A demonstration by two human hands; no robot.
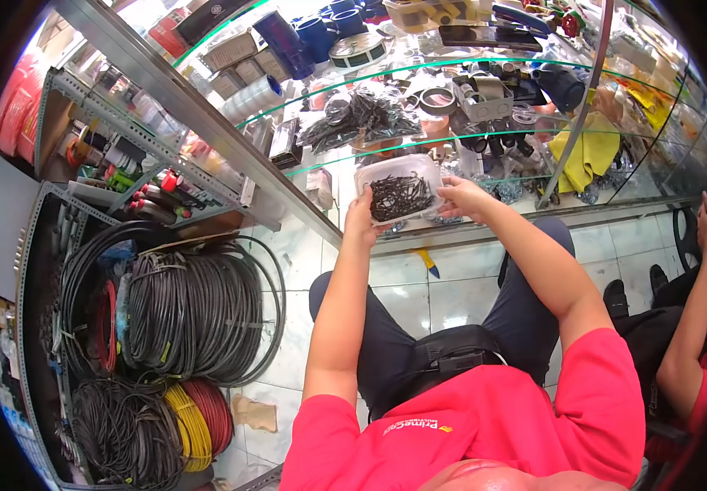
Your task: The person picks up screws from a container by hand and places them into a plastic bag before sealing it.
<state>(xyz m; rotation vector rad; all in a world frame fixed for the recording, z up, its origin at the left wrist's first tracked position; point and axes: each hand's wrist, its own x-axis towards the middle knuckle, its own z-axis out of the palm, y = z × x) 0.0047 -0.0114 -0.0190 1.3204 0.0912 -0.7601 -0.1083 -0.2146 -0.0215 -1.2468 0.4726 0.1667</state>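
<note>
Between my two hands is a clear plastic tub (420,165) with many small black screws or nails (400,197) inside; they are too small to name surely. My left hand (359,214) grips its left side, with the thumb near the rim. On the opposite side, my right hand (461,199) has its fingers closed on the tub's edge. The tub is tilted toward me, in front of the glass shelves. Just behind it, bundles of black pieces in plastic bags (361,119) lie on a shelf.
Glass shelves (419,139) packed with fittings and tape rolls stand ahead. Coils of black cable (198,311) and a yellow cable coil (189,425) fill the left. A yellow-and-blue tool (428,262) lies on the tiled floor. Another person's arm (691,303) is at far right.
</note>
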